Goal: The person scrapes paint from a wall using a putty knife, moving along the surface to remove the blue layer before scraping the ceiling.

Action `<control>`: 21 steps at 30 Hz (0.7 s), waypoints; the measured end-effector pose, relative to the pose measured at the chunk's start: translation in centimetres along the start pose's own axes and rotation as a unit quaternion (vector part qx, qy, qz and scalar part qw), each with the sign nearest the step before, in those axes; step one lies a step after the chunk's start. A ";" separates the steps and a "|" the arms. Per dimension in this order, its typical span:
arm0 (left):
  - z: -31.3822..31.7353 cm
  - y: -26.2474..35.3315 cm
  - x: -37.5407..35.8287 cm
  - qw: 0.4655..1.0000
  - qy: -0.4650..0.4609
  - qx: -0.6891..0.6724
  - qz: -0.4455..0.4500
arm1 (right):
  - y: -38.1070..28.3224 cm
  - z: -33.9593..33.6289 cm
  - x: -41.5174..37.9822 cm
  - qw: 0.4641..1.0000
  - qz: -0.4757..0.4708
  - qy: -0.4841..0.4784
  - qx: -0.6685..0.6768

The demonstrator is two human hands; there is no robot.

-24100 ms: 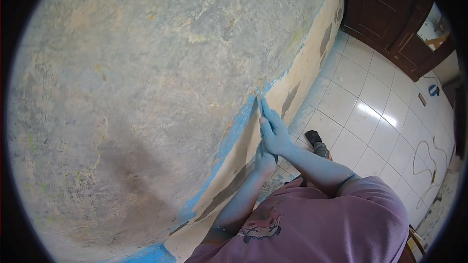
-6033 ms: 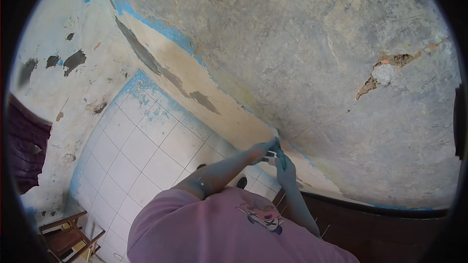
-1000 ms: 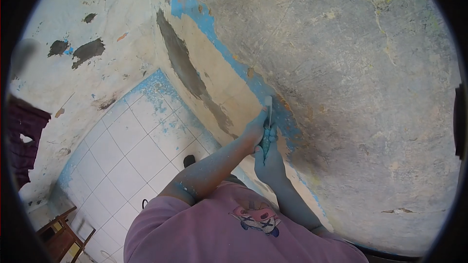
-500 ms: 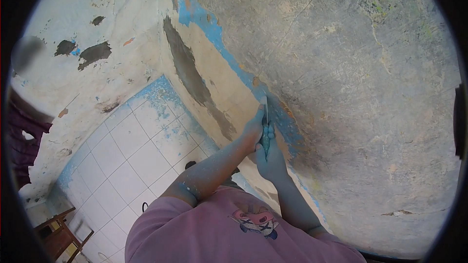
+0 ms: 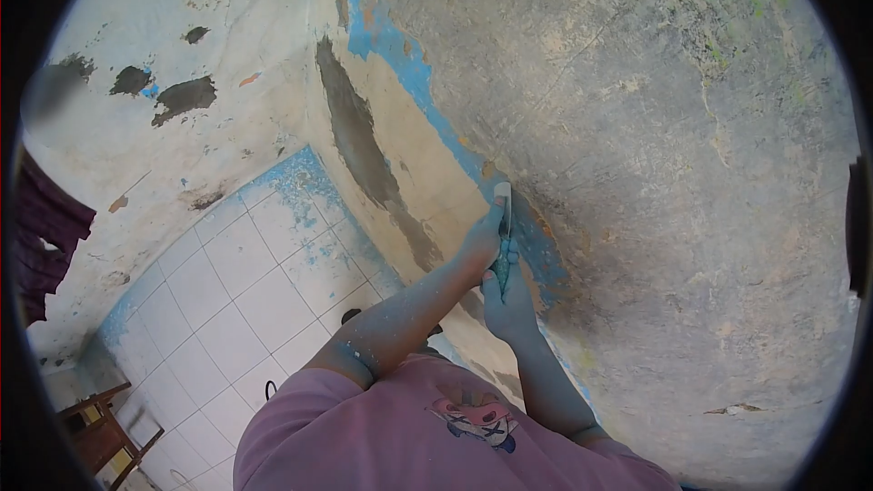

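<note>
A scraper (image 5: 504,209) with a pale blade and a green handle is held between both hands, its blade tip against the strip of blue paint (image 5: 426,91) on the wall. My left hand (image 5: 482,241) is closed round the upper part of the tool, its thumb near the blade. Just below and to the right, my right hand (image 5: 509,300) grips the green handle. Blue dust covers both hands and forearms. Bare grey wall (image 5: 655,200) lies right of the paint strip, with cream plaster (image 5: 436,173) on its left.
White floor tiles (image 5: 236,332) strewn with blue flakes lie at lower left. A wooden chair (image 5: 105,436) stands at the bottom left, and a dark purple cloth (image 5: 55,227) hangs at the left edge. The left wall (image 5: 264,55) has dark patches.
The view has shifted slightly, so the wall and hands appear a little to the right. The blade now shows its flat face more. Both hands keep their hold on the scraper.
</note>
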State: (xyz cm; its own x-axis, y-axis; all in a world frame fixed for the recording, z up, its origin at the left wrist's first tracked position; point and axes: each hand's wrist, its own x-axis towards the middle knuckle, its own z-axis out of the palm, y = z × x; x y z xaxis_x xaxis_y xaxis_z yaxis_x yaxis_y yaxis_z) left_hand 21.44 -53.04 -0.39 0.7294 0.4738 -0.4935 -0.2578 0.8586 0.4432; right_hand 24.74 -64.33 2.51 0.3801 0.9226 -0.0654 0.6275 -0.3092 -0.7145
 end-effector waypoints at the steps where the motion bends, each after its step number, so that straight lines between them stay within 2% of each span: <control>1: -0.2 0.1 0.2 1.000 -0.015 -0.018 -0.005 | -0.2 0.1 0.1 1.000 0.006 -0.001 0.001; 5: -0.4 -1.4 0.7 1.000 -0.007 -0.014 -0.004 | -0.3 0.4 -0.9 0.999 0.014 0.006 0.040; 8: -0.4 -1.6 1.1 0.999 -0.047 -0.007 0.011 | -0.1 0.4 -0.6 0.999 -0.024 0.037 0.023; 11: -0.3 -0.8 1.3 1.000 -0.009 0.001 0.023 | 0.8 0.2 0.2 1.000 0.017 -0.010 0.024; 13: -0.7 -0.5 1.9 0.994 0.035 0.081 0.061 | 0.5 0.6 0.5 0.999 0.039 -0.012 0.023; 17: -1.3 0.1 0.5 0.995 0.000 0.087 0.040 | -0.4 1.2 0.0 0.997 0.013 -0.015 0.072; 19: -1.8 -0.2 -0.5 0.978 -0.016 0.186 0.097 | 0.5 2.0 -0.5 0.991 -0.046 0.019 0.120; 20: -2.2 -0.4 -0.9 0.977 -0.016 0.189 0.101 | 0.8 1.9 -0.7 0.991 -0.050 0.021 0.123; 21: -2.5 -0.6 -1.2 0.989 -0.019 0.128 0.073 | 0.9 1.6 -0.8 0.995 -0.044 -0.008 0.084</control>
State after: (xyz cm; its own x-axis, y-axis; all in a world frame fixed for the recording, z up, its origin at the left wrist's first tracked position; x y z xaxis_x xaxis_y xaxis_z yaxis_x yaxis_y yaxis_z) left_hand 19.15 -53.66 -1.91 0.7208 0.5775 -0.3834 -0.1979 0.7015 0.6846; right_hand 23.93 -64.98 0.83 0.3177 0.9482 -0.0073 0.5346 -0.1855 -0.8245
